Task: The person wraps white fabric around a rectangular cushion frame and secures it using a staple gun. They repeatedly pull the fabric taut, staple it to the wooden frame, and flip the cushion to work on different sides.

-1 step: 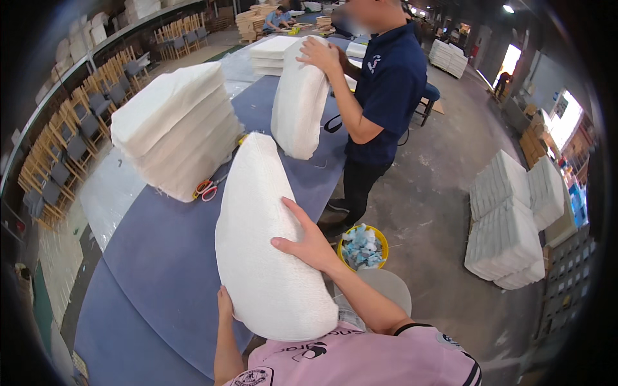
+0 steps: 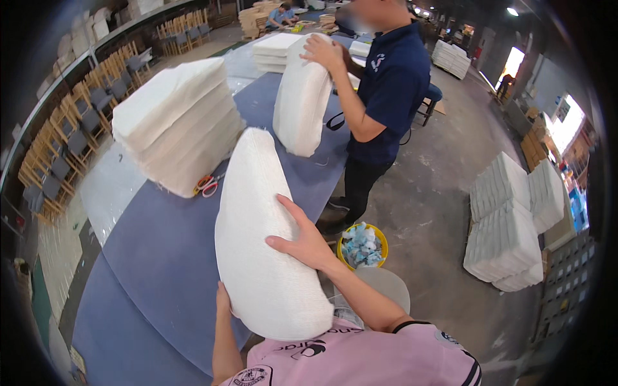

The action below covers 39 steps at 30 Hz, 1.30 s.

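A large white fabric-covered cushion (image 2: pixel 261 257) stands on its edge in front of me, its lower end against my pink shirt. My left hand (image 2: pixel 223 300) grips its lower left edge; the thumb shows, and the fingers are hidden behind the cushion. My right hand (image 2: pixel 299 241) holds it from the right side, with thumb and forefinger spread on the white surface. Red-handled scissors (image 2: pixel 206 186) lie on the blue-covered table (image 2: pixel 161 257), just left of the cushion. Across from me a person in a dark shirt (image 2: pixel 394 83) holds a similar white cushion (image 2: pixel 301 106) upright.
A stack of white cushions (image 2: pixel 177 122) stands on the table's left. On the floor are a yellow bucket (image 2: pixel 385 248) of blue and white scraps and, farther right, bundled white cushions (image 2: pixel 505 222). Wooden-legged chairs (image 2: pixel 71 145) line the left side. Another person (image 2: pixel 280 18) works far back.
The view has shifted slightly. The cushion and both my hands keep nearly the same position, with the right hand a touch farther left and up.
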Tool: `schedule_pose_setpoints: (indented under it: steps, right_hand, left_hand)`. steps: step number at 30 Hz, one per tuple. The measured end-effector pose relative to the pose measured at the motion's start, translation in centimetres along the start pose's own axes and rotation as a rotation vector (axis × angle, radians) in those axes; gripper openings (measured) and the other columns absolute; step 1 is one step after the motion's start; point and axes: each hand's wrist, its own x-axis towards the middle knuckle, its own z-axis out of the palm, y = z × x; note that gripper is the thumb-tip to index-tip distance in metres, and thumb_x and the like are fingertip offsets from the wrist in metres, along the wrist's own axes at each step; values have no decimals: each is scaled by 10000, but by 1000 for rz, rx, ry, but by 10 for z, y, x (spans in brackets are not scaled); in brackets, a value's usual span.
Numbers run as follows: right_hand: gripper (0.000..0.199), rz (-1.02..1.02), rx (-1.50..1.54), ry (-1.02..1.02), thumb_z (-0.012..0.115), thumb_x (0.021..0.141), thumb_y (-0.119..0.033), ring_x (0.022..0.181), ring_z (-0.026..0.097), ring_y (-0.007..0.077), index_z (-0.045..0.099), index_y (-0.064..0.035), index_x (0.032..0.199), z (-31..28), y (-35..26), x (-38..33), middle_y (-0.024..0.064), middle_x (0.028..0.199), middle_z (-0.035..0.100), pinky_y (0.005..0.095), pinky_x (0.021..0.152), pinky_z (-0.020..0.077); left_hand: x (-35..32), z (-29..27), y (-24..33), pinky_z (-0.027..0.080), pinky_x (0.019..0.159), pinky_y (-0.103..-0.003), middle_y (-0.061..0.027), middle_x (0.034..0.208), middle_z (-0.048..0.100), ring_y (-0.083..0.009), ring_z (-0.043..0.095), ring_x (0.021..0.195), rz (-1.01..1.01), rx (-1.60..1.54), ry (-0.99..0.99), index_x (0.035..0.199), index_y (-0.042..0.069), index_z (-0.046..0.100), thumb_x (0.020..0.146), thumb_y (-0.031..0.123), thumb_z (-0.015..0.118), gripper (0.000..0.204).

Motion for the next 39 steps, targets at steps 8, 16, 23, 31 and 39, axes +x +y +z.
schedule_pose_setpoints:
  steps: [8, 16, 23, 31, 39]
  right_hand:
    - [963, -103, 61, -359, 816, 833, -314, 1544, 266, 379, 307, -99, 1623, 58, -41, 19, 214, 1638, 326, 457, 1260, 219]
    - [729, 145, -33, -523, 622, 1021, -360, 1497, 386, 340, 347, 38, 1567, 173, 175, 20, 256, 1605, 389, 394, 1229, 300]
    - [803, 403, -228, -625, 651, 998, -376, 1476, 403, 406, 309, 83, 1562, 151, 243, -103, 327, 1591, 364, 430, 1208, 327]
    - [768, 477, -369, -624, 601, 1026, -478, 1402, 512, 402, 404, 64, 1533, 180, 234, -56, 311, 1488, 523, 415, 1150, 395]
    - [754, 362, -570, -445, 564, 1030, -446, 1358, 498, 471, 358, 83, 1526, 247, 258, -33, 341, 1456, 511, 503, 1119, 415]
  left_hand:
    - [-82, -73, 42, 511, 1062, -430, -200, 1426, 605, -319, 619, 1273, -81, -705, 70, 1476, -27, 496, 1056, 603, 381, 766]
    - [-168, -248, -34, 426, 1128, -411, -256, 1451, 563, -353, 564, 1315, -98, 86, 1007, 1457, -105, 486, 967, 429, 674, 749]
    - [-161, -238, -20, 394, 1149, -523, -389, 1430, 495, -495, 483, 1375, -478, 593, 954, 1600, -5, 287, 991, 639, 494, 911]
    - [-134, -232, 14, 473, 1046, -539, -308, 1388, 557, -475, 595, 1244, -525, 599, 1031, 1561, 22, 359, 1024, 660, 389, 835]
    - [-132, -230, 26, 447, 1092, -510, -267, 1455, 547, -451, 563, 1305, -379, 560, 1114, 1513, -20, 427, 1041, 583, 465, 766]
